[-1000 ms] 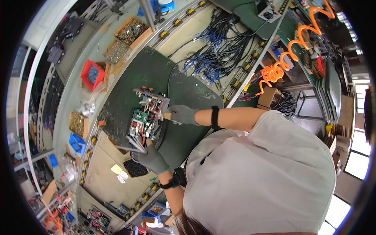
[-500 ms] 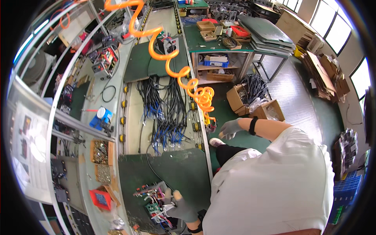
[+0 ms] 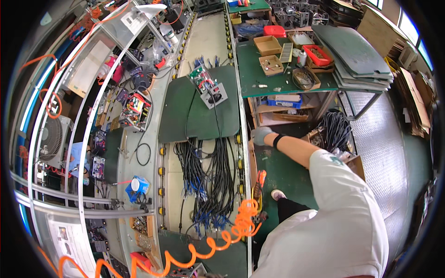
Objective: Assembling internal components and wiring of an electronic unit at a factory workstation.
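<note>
My right hand [image 3: 263, 136], in a grey glove with a black band at the wrist, hangs beside the conveyor's right rail, below the green workbench. Its fingers point away and are mostly hidden, so their closure and anything in them cannot be made out. My left hand is outside the picture. Nearest to the right hand on the belt is a green board [image 3: 185, 111]. On it stands a metal-framed electronic unit [image 3: 214, 96] with a circuit board and a black cable. Part of another unit [image 3: 199, 269] shows at the bottom edge.
Black cables with blue ends [image 3: 218, 185] lie along the conveyor. A coiled orange air hose [image 3: 222, 241] crosses the foreground. An orange-handled tool [image 3: 260, 180] is at the rail. Trays sit on the green workbench [image 3: 252, 85]; a cable bundle [image 3: 334, 129] lies beyond my arm.
The view has swung up the conveyor, so the far unit shows more fully. My left hand, earlier on the near unit, has left the picture. My right hand has moved beside the workbench.
</note>
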### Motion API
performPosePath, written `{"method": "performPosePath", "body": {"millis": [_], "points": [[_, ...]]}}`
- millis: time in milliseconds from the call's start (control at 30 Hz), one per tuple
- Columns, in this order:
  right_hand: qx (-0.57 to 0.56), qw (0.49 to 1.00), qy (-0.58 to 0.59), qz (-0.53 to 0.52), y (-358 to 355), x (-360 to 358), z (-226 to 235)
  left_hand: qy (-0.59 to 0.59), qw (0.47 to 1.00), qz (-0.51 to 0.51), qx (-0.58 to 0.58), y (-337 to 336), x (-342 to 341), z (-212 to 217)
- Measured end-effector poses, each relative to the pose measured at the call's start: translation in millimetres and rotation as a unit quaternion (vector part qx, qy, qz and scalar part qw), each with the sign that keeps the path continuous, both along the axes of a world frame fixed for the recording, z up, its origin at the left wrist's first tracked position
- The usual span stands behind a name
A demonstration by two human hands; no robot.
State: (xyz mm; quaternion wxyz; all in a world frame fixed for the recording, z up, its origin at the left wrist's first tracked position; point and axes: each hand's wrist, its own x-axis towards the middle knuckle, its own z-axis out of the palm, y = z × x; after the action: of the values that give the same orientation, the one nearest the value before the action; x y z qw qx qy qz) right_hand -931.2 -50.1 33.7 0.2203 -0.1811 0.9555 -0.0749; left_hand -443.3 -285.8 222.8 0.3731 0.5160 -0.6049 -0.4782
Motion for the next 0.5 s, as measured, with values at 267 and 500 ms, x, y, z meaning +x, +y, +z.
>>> {"method": "performPosePath", "body": {"millis": [267,500], "points": [[0.029,0.997,0.002,0.073,-75,-87,-31,-0.006,1.000,-0.013,-0.024,16,-124,-1],[0.063,0.994,-0.056,0.075,-92,-88,-28,-0.028,0.999,-0.009,-0.019,12,-164,-1]]}}
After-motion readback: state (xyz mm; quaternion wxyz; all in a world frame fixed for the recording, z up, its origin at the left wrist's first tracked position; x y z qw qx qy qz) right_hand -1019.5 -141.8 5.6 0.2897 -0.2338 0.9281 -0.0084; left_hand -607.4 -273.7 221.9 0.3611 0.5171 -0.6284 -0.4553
